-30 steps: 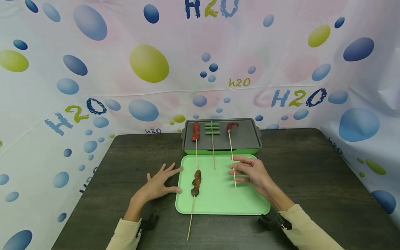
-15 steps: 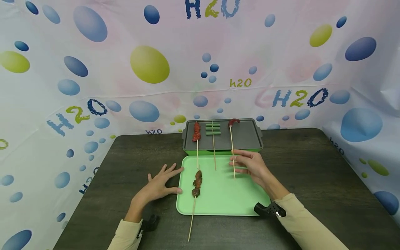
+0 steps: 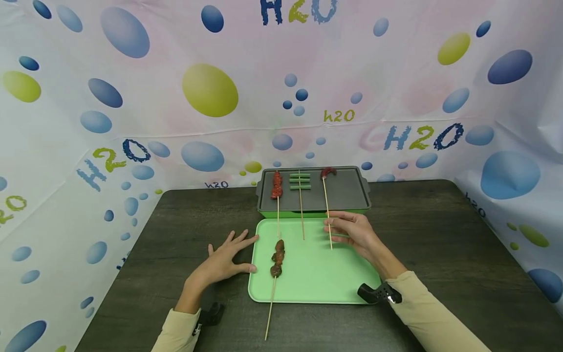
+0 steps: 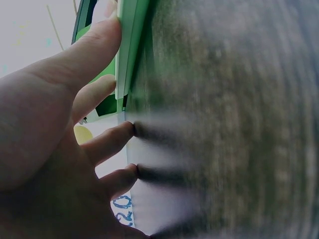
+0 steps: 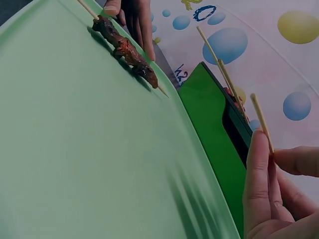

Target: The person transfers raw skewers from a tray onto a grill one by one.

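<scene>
Clearly, the right hand pinches the bare stick of the curled-piece skewer between thumb and fingers near its lower end, while the dark red curl at the top is over the right part of the grey grill pan; whether that curl touches the pan's surface, I cannot tell. The left hand has its fingers spread, the thumb and index finger touching the left rim of the light green tray and other fingertips reaching down to the dark desk. Two more skewers have their heads over the pan and their sticks out across the tray: the red-chunk skewer at the left, and the green-piece skewer between it and the pinched one. On the tray's left part lies the brown-chunk skewer, its stick running past the near edge. The pan has a green base and stands just beyond the tray, before a dotted white sheet printed with "H2O".
</scene>
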`<action>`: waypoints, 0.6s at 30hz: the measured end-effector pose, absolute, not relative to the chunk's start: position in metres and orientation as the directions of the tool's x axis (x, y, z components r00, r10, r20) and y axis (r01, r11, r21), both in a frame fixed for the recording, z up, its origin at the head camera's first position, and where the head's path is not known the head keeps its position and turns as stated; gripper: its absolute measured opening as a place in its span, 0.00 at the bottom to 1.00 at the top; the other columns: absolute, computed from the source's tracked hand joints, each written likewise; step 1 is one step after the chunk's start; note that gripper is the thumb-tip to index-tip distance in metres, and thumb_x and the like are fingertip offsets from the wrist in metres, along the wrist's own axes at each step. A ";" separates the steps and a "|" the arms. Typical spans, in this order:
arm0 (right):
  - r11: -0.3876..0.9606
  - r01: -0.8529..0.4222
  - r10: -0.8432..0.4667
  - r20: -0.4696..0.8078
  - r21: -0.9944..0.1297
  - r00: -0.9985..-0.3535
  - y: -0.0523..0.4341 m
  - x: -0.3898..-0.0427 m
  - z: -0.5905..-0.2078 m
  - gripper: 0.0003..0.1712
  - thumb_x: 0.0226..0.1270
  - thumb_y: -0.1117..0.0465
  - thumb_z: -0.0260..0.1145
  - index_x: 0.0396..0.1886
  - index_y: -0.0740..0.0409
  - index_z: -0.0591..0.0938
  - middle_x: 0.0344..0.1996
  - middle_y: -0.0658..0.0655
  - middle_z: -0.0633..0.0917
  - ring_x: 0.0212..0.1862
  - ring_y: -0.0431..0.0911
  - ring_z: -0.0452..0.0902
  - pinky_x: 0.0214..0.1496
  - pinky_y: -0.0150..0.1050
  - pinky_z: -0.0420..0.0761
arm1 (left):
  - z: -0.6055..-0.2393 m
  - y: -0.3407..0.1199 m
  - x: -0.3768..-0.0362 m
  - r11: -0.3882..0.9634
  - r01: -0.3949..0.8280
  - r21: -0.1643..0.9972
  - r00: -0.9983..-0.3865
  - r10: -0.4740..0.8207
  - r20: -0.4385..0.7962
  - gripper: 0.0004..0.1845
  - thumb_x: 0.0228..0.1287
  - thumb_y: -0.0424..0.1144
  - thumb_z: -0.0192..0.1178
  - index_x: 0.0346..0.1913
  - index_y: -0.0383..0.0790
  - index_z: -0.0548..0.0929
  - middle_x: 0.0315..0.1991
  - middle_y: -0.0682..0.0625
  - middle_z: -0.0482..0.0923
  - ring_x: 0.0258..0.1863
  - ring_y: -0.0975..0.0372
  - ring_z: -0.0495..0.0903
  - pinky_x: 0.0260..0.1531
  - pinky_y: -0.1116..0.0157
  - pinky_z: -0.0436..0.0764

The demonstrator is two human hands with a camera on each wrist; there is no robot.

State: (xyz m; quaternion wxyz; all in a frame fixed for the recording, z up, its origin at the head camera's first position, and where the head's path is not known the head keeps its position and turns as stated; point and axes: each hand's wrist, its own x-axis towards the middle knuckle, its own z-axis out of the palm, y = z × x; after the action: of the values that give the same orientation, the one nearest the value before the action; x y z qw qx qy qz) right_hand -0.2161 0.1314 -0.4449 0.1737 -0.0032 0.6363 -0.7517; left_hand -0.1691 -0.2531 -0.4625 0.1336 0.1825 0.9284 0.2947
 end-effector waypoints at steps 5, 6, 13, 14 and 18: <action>-0.115 0.248 -0.254 -0.213 -0.962 -0.943 0.134 -0.213 -0.447 0.31 0.78 0.62 0.64 0.73 0.72 0.69 0.48 0.58 0.88 0.49 0.46 0.88 0.53 0.44 0.85 | -0.464 -0.253 -0.169 0.758 0.263 0.597 -0.897 0.421 -0.139 0.46 0.60 0.58 0.72 0.80 0.53 0.65 0.82 0.40 0.50 0.80 0.36 0.39 0.55 0.17 0.31; -0.112 0.247 -0.251 -0.213 -0.963 -0.944 0.134 -0.212 -0.447 0.31 0.78 0.61 0.64 0.73 0.72 0.69 0.49 0.58 0.88 0.51 0.48 0.87 0.53 0.45 0.85 | -0.464 -0.253 -0.169 0.757 0.263 0.598 -0.896 0.421 -0.138 0.46 0.60 0.58 0.72 0.80 0.53 0.65 0.82 0.40 0.50 0.80 0.36 0.39 0.55 0.17 0.31; -0.098 0.239 -0.247 -0.209 -0.966 -0.946 0.146 -0.196 -0.452 0.31 0.80 0.57 0.62 0.73 0.70 0.70 0.48 0.56 0.86 0.51 0.48 0.87 0.53 0.45 0.85 | -0.463 -0.253 -0.169 0.757 0.263 0.598 -0.896 0.422 -0.139 0.46 0.60 0.58 0.71 0.80 0.53 0.65 0.82 0.40 0.50 0.80 0.36 0.39 0.55 0.17 0.31; -0.097 0.236 -0.253 -0.206 -0.967 -0.945 0.148 -0.193 -0.452 0.31 0.80 0.57 0.62 0.74 0.70 0.69 0.48 0.56 0.86 0.50 0.46 0.87 0.53 0.45 0.86 | -0.463 -0.253 -0.169 0.757 0.263 0.598 -0.896 0.421 -0.139 0.46 0.60 0.58 0.71 0.80 0.53 0.65 0.82 0.40 0.49 0.80 0.36 0.39 0.55 0.17 0.31; -0.090 0.238 -0.274 -0.206 -0.967 -0.939 0.153 -0.181 -0.453 0.32 0.80 0.57 0.62 0.74 0.71 0.68 0.47 0.57 0.86 0.48 0.45 0.87 0.52 0.45 0.86 | -0.461 -0.253 -0.168 0.756 0.263 0.599 -0.897 0.421 -0.137 0.46 0.61 0.57 0.71 0.80 0.52 0.65 0.81 0.39 0.50 0.79 0.35 0.39 0.55 0.16 0.32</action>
State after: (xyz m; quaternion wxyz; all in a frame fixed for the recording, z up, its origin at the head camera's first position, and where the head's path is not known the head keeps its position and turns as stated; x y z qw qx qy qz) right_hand -0.1807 0.1529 -0.4533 0.1734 -0.0135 0.6520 -0.7380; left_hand -0.1684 -0.2532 -0.4607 0.1327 0.1843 0.9277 0.2964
